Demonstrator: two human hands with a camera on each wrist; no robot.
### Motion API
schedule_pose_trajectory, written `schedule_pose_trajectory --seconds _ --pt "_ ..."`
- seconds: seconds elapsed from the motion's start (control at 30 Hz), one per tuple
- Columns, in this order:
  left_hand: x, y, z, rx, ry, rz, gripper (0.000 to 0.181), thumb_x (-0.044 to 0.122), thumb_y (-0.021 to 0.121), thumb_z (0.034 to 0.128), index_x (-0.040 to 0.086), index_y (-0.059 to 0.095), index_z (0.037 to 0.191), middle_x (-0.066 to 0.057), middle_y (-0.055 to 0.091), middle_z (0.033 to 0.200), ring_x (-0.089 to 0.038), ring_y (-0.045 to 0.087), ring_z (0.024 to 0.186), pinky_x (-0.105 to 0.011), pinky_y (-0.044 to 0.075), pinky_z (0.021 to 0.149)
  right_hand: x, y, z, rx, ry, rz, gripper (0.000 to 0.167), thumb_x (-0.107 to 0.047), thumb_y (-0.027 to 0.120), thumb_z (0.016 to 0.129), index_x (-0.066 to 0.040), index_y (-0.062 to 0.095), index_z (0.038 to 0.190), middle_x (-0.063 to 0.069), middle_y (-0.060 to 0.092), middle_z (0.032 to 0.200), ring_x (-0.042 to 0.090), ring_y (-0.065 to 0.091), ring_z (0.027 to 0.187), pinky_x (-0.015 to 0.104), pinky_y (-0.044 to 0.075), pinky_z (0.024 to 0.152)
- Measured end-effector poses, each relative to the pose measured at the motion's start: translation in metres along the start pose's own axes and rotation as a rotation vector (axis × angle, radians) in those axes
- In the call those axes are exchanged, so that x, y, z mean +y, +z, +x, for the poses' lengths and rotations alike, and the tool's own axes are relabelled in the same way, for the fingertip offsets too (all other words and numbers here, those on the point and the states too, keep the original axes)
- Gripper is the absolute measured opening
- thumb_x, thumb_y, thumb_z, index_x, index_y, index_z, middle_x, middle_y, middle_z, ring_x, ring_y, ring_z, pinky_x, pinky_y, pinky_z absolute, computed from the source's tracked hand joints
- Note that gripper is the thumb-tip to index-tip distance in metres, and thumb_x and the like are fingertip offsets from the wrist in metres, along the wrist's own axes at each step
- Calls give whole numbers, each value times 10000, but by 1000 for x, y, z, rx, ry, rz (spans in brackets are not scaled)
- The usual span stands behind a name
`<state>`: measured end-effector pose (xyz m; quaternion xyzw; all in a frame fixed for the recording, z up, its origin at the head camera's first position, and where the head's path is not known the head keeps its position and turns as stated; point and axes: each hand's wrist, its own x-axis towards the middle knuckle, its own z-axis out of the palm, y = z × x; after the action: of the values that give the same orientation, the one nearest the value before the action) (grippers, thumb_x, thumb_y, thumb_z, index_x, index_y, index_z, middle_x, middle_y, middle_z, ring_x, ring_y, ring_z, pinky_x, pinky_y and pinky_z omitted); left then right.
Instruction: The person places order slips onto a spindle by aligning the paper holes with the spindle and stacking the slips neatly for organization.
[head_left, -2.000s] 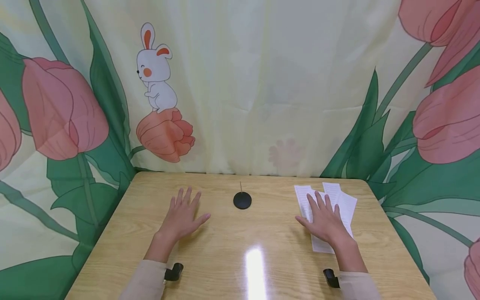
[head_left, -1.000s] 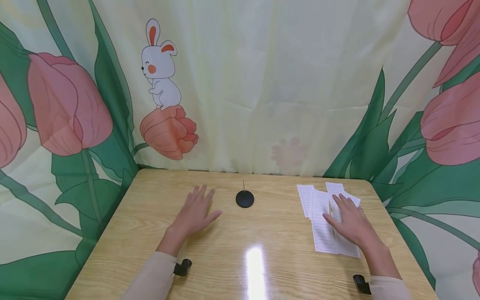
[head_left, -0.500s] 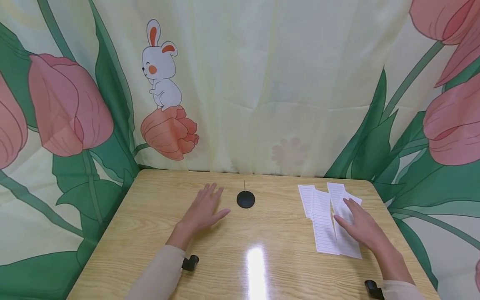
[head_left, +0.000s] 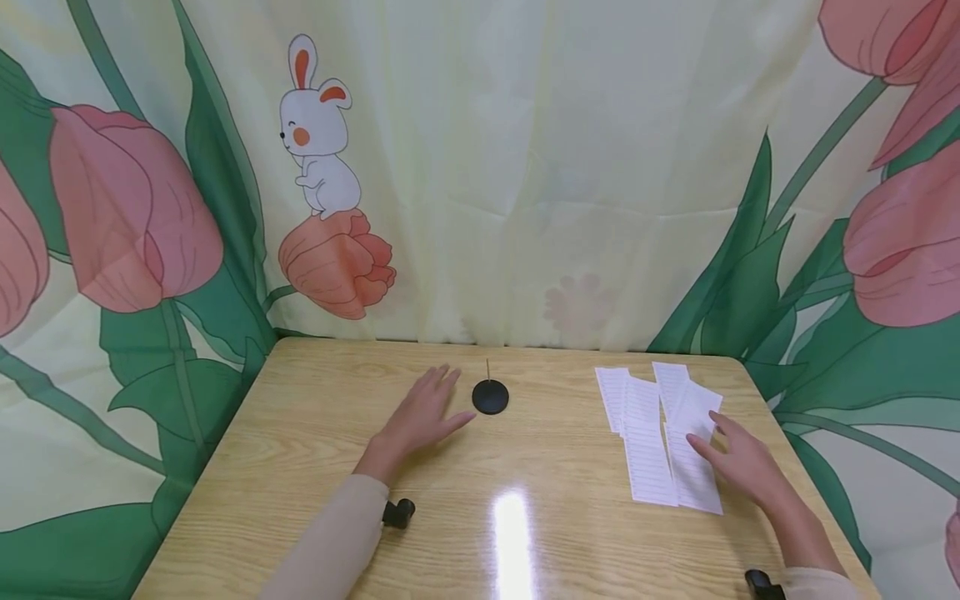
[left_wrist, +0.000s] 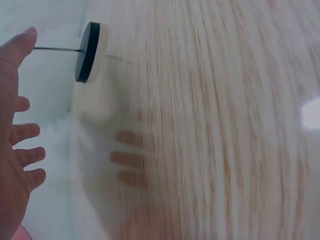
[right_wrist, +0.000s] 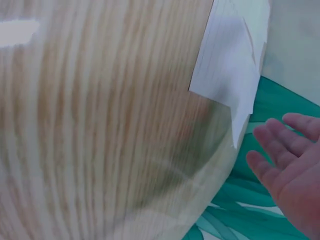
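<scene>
A spike stand (head_left: 491, 397) with a flat black round base and a thin upright rod stands at the back middle of the table. My left hand (head_left: 423, 412) hovers just left of it, fingers extended and holding nothing. In the left wrist view the rod (left_wrist: 57, 49) points towards the thumb tip; whether they touch I cannot tell. Several white lined paper slips (head_left: 648, 467) lie overlapping at the right. Over their right edge is my right hand (head_left: 742, 458), its fingers loosely bent and nothing in it. The right wrist view shows it apart from the slips (right_wrist: 220, 60).
The wooden table (head_left: 300, 467) ends at the back against a curtain (head_left: 480, 208) printed with tulips and a rabbit. A bright light reflection (head_left: 512, 542) lies on the table's front middle. Small black devices (head_left: 399, 513) sit at both wrists.
My left hand has moved right, closer to the spike stand. My right hand has shifted right and towards me, uncovering more of the slips. The stand and slips stay in place.
</scene>
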<state>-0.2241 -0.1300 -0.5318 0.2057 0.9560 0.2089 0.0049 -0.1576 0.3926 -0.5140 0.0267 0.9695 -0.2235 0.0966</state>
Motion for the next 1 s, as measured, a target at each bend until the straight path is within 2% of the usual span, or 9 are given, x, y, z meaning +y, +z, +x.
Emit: schedule_pose_trajectory --seconds 0.17,0.4,0.5,0.63,0.83,1.0 --pt "1 7 9 -8 -19 -59 909 643 611 952 94 326 1618 -171 329 1663 -400 287 1544 -545 279 1235 6 1 -2 5 24 11 950 -561 558 1010 197 269 1505 444 367 1449 595 444 1282 715 418 1008" --pt "6 15 20 -15 -45 -145 951 617 706 903 100 340 1613 -120 359 1653 -336 311 1536 -522 318 1219 14 6 -4 18 60 25 935 -549 632 978 238 376 1413 410 522 1282 510 552 1145 639 478 962" --pt "7 19 24 -14 -66 -170 959 599 746 879 110 357 1606 -116 382 1639 -336 324 1526 -518 333 1211 14 8 -6 4 97 47 844 -552 656 963 205 468 1286 340 560 1136 432 559 1038 526 508 874" --pt "9 23 29 -15 -95 -215 953 558 798 852 117 389 1591 -113 411 1619 -339 335 1515 -516 345 1204 13 10 -11 -4 145 61 776 -567 700 926 141 495 1169 249 568 1039 343 525 953 418 474 790" --pt "12 28 37 -1 -128 -260 924 507 850 821 118 449 1557 -110 458 1582 -343 358 1487 -514 368 1189 13 15 -15 -8 190 66 882 -618 739 870 162 504 1208 279 615 1050 338 564 932 399 497 785" --pt "13 32 42 25 -135 -273 889 458 891 790 90 511 1504 -123 525 1506 -356 400 1438 -516 397 1161 15 19 -19 4 198 60 827 -587 762 864 143 524 1170 223 625 981 294 561 883 314 442 709"
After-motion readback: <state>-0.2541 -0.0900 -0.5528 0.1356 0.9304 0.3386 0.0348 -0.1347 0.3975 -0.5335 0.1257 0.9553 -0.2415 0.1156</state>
